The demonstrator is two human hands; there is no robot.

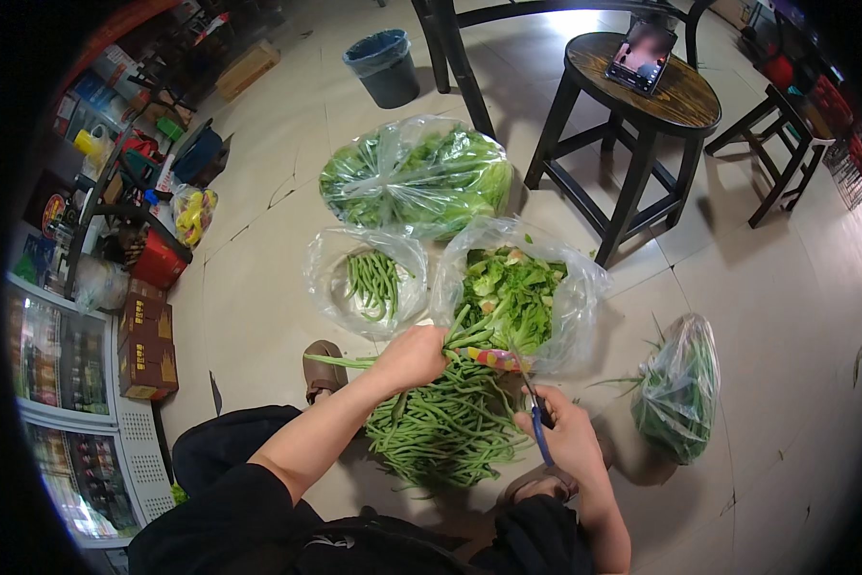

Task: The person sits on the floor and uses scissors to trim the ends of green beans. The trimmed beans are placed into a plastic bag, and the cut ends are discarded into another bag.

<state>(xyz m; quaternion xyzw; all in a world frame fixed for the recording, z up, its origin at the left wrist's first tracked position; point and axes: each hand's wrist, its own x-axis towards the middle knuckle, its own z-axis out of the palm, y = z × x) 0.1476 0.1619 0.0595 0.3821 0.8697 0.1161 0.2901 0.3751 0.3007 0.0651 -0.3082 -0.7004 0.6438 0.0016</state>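
My left hand (415,356) is closed around a bunch of long green beans (470,334), above a big heap of green beans (438,431) on the floor between my feet. In my right hand (566,431) is a pair of scissors with blue handles (539,424), its blades pointing up toward the leafy greens. Those trimmed leafy greens (510,287) lie in an open clear plastic bag (582,309). Left of it, another open clear bag (323,280) holds cut green beans (375,284). A large tied bag of lettuce (416,172) lies beyond both.
A bag of thin green leaves (679,395) stands at the right. A round wooden stool (582,57) bears a phone (641,61); a lined bin (384,75), a smaller stool (790,122), cardboard boxes (147,345) and a glass-door fridge (68,352) stand around.
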